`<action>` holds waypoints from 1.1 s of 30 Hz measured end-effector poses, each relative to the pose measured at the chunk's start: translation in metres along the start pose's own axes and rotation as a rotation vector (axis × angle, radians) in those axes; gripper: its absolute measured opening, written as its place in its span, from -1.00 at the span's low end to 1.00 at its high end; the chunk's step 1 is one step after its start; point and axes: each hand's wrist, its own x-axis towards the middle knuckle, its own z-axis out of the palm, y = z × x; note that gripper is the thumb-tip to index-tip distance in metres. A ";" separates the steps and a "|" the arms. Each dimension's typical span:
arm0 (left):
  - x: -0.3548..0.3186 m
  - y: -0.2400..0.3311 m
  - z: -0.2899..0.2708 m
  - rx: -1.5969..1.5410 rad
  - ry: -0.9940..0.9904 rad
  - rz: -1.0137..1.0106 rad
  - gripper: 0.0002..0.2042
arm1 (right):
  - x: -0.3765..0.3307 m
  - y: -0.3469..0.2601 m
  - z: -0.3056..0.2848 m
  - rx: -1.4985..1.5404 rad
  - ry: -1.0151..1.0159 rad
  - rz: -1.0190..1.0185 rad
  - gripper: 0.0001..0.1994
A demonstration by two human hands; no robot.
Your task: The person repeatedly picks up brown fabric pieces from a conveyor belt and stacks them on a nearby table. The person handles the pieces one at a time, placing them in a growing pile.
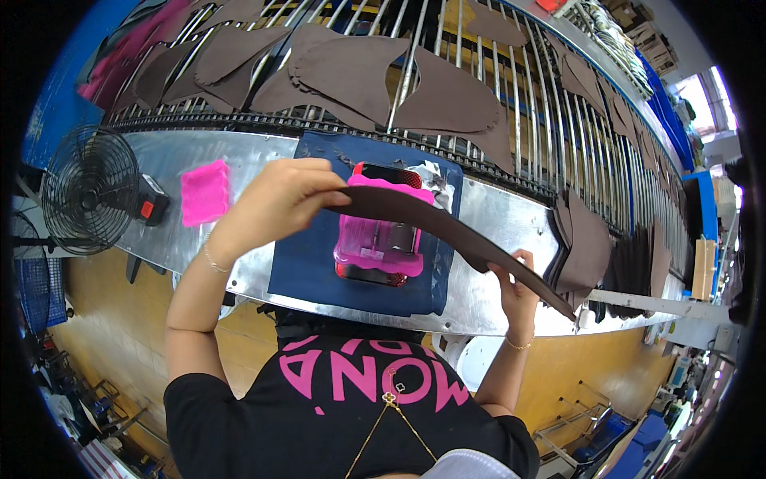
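Note:
Between my two hands a thin, dark brown sheet-like piece [447, 227] is held up, seen almost edge-on, sloping down to the right. My left hand [297, 194] pinches its left end. Near its right end, my right hand [515, 291] grips its lower edge, fingers partly hidden behind it. Below the piece, a pink scalloped-edged holder [351, 239] contains a dark cylindrical item that I cannot make out. It rests over a red-and-black object [371, 275] on a dark blue mat [307, 275].
Beyond the metal table [263, 152] runs a rack of metal rods [531, 136] carrying brown cut pieces [351, 68]. A stack of similar pieces [586, 251] lies at the right. A black fan [92, 191] and a pink pad [205, 194] are at the left. Crumpled silvery material [435, 180] sits on the mat.

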 end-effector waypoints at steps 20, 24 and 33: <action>0.212 0.094 0.026 0.721 0.505 0.817 -0.94 | 0.057 0.007 -0.117 0.081 0.174 0.464 -0.80; 0.243 0.089 -0.002 0.713 0.638 0.751 -0.75 | 0.126 0.056 -0.027 0.396 0.218 0.428 -0.71; 0.157 0.011 -0.065 0.657 0.592 0.373 -0.52 | 0.230 0.136 0.131 1.119 0.349 0.615 -0.82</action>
